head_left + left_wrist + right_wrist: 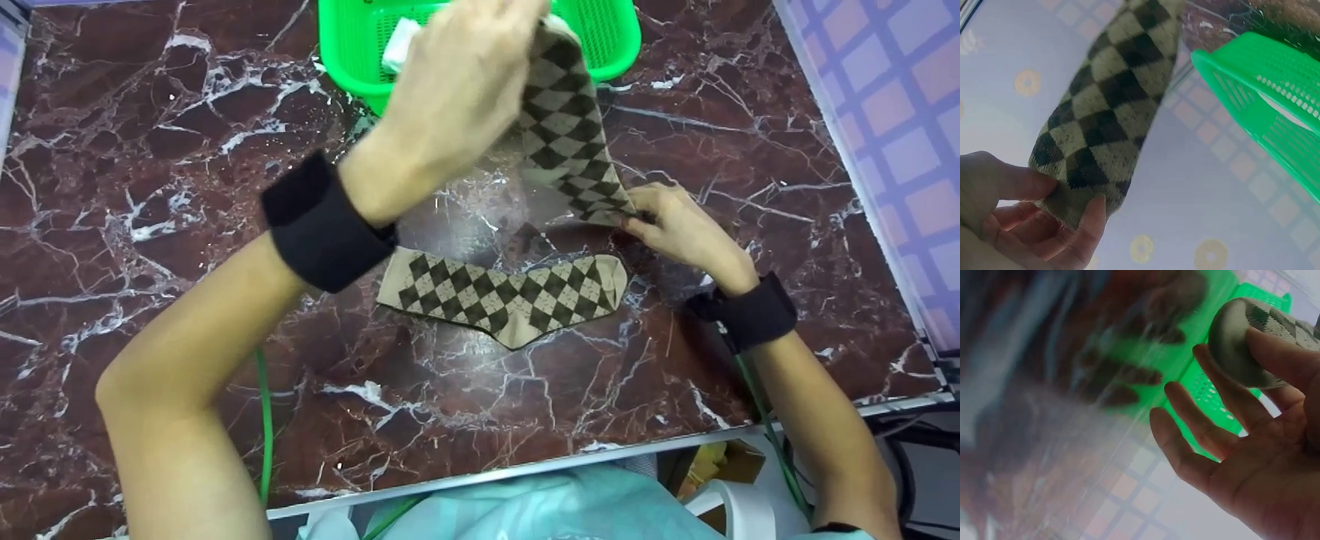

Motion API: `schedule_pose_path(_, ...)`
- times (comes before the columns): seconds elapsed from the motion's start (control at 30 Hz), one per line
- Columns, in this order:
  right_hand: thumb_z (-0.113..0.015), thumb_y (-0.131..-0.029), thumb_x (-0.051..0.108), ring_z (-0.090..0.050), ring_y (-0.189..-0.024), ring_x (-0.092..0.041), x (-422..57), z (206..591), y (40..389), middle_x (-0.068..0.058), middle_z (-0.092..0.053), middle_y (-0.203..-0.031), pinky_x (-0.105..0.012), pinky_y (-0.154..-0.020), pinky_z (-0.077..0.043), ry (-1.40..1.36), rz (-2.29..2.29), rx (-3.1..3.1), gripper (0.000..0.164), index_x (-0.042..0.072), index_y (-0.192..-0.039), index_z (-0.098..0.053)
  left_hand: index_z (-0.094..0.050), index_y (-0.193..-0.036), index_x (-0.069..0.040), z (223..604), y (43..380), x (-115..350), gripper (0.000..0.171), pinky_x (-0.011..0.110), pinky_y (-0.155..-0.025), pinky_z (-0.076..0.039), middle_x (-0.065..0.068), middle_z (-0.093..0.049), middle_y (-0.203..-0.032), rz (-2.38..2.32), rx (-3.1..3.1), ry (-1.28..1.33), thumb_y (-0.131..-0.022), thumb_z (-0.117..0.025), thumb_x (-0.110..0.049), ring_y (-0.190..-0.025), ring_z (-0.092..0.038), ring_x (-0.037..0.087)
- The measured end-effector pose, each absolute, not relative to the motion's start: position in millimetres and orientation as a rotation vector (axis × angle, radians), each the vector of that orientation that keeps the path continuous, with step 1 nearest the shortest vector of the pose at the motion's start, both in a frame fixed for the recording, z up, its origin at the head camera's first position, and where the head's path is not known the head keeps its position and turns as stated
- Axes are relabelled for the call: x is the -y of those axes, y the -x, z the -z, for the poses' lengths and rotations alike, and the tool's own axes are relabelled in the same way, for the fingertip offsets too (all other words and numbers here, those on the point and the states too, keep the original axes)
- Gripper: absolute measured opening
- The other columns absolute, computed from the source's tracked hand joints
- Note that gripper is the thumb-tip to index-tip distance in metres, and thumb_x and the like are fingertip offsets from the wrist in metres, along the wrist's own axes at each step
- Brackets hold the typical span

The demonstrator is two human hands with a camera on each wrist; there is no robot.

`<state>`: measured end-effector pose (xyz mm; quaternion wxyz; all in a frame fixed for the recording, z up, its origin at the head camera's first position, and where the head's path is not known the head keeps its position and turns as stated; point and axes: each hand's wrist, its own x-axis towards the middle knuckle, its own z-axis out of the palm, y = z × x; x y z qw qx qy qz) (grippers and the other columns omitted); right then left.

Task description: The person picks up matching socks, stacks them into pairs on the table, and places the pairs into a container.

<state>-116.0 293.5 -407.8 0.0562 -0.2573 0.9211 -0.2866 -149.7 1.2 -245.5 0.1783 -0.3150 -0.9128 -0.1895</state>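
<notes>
A beige and dark argyle sock (566, 124) is stretched slantwise between my two hands, above the table. My left hand (469, 82), raised over the green basket, pinches its upper end between thumb and fingers, as the left wrist view shows on the sock (1112, 101). Lower down on the right, my right hand (679, 225) pinches the other end between thumb and forefinger. In the right wrist view the remaining fingers (1202, 433) are spread away from the sock's rounded end (1233, 343). A matching sock (502, 296) lies flat on the table below, bent at its heel.
The green plastic basket (349, 64) stands at the far side with a white item (401, 45) inside. The table (187, 315) has a dark red marbled top. Its front edge (480, 474) runs close to the person's body. A green cable (265, 427) hangs by the left arm.
</notes>
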Motion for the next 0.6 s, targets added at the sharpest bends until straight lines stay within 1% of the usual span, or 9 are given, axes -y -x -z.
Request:
schedule_pose_path(0.07, -0.060, -0.084, 0.009, -0.055, -0.098, -0.022, -293, 405, 110, -0.005, -0.064, -0.102, -0.041, -0.089, -0.040, 0.801, 0.948, -2.783, 0.015, 0.010, -0.097, -0.067, -0.028, -0.140, -0.017, 245, 153, 11, 0.053, 0.018, -0.075, -0.043, 0.002, -0.044, -0.131, 0.576, 2.551, 0.861, -0.090, -0.034, -0.001, -0.090, -0.054, 0.014)
schedule_pose_path(0.13, -0.059, -0.085, 0.011, -0.055, -0.099, -0.018, -293, 402, 104, -0.002, -0.063, -0.103, -0.037, -0.088, -0.042, 0.825, 1.017, -2.771, 0.017, 0.014, -0.100, -0.067, -0.034, -0.138, -0.020, 244, 157, 24, 0.053, 0.020, -0.068, -0.044, -0.001, -0.048, -0.127, 0.611, 2.518, 0.828, -0.088, -0.037, -0.002, -0.083, -0.053, 0.013)
schedule_pose_path(0.17, -0.059, -0.086, 0.012, -0.055, -0.098, -0.016, -292, 400, 100, -0.001, -0.064, -0.104, -0.034, -0.087, -0.043, 0.844, 1.062, -2.758, 0.018, 0.015, -0.101, -0.067, -0.037, -0.136, -0.021, 243, 158, 29, 0.052, 0.021, -0.068, -0.043, -0.002, -0.049, -0.125, 0.629, 2.502, 0.815, -0.088, -0.038, -0.002, -0.082, -0.052, 0.013)
schedule_pose_path(0.23, -0.059, -0.085, 0.008, -0.057, -0.093, -0.014, -290, 395, 92, 0.000, -0.064, -0.103, -0.030, -0.083, -0.045, 0.864, 1.153, -2.720, 0.020, 0.014, -0.103, -0.066, -0.040, -0.134, -0.021, 243, 162, 40, 0.051, 0.022, -0.083, -0.039, -0.004, -0.047, -0.126, 0.677, 2.455, 0.819, -0.087, -0.041, -0.003, -0.094, -0.049, 0.012)
schedule_pose_path(0.3, -0.057, -0.086, 0.004, -0.058, -0.091, -0.013, -287, 389, 82, 0.001, -0.063, -0.105, -0.026, -0.082, -0.046, 0.830, 1.257, -2.661, 0.023, 0.013, -0.106, -0.065, -0.044, -0.131, -0.020, 243, 164, 49, 0.047, 0.021, -0.094, -0.029, -0.005, -0.047, -0.127, 0.713, 2.414, 0.823, -0.087, -0.043, -0.004, -0.101, -0.046, 0.009)
schedule_pose_path(0.37, -0.055, -0.086, 0.001, -0.059, -0.090, -0.015, -283, 382, 72, -0.002, -0.064, -0.104, -0.026, -0.081, -0.046, 0.775, 1.382, -2.594, 0.023, 0.009, -0.105, -0.064, -0.048, -0.127, -0.018, 244, 164, 58, 0.044, 0.021, -0.098, -0.022, -0.004, -0.049, -0.124, 0.758, 2.362, 0.833, -0.086, -0.045, -0.003, -0.106, -0.043, 0.009)
schedule_pose_path(0.43, -0.052, -0.087, -0.002, -0.060, -0.087, -0.018, -279, 374, 64, -0.006, -0.065, -0.102, -0.028, -0.079, -0.047, 0.701, 1.522, -2.524, 0.019, 0.004, -0.100, -0.064, -0.050, -0.125, -0.018, 247, 163, 66, 0.043, 0.021, -0.097, -0.024, -0.004, -0.051, -0.120, 0.806, 2.343, 0.822, -0.085, -0.047, -0.003, -0.105, -0.044, 0.009)
schedule_pose_path(0.5, -0.051, -0.087, -0.005, -0.061, -0.088, -0.023, -276, 367, 57, -0.014, -0.065, -0.097, -0.029, -0.079, -0.047, 0.655, 1.668, -2.469, 0.015, -0.003, -0.095, -0.063, -0.057, -0.115, -0.015, 252, 162, 73, 0.036, 0.020, -0.082, -0.034, -0.002, -0.058, -0.103, 0.855, 2.316, 0.802, -0.083, -0.048, -0.002, -0.087, -0.048, 0.008)
schedule_pose_path(0.6, -0.049, -0.085, -0.010, -0.061, -0.079, -0.028, -275, 363, 48, -0.023, -0.063, -0.088, -0.029, -0.069, -0.049, 0.592, 1.906, -2.352, 0.012, -0.012, -0.088, -0.060, -0.062, -0.100, -0.008, 265, 158, 83, 0.025, 0.019, -0.059, -0.035, 0.000, -0.060, -0.083, 0.900, 2.375, 0.741, -0.081, -0.049, -0.001, -0.065, -0.044, 0.007)
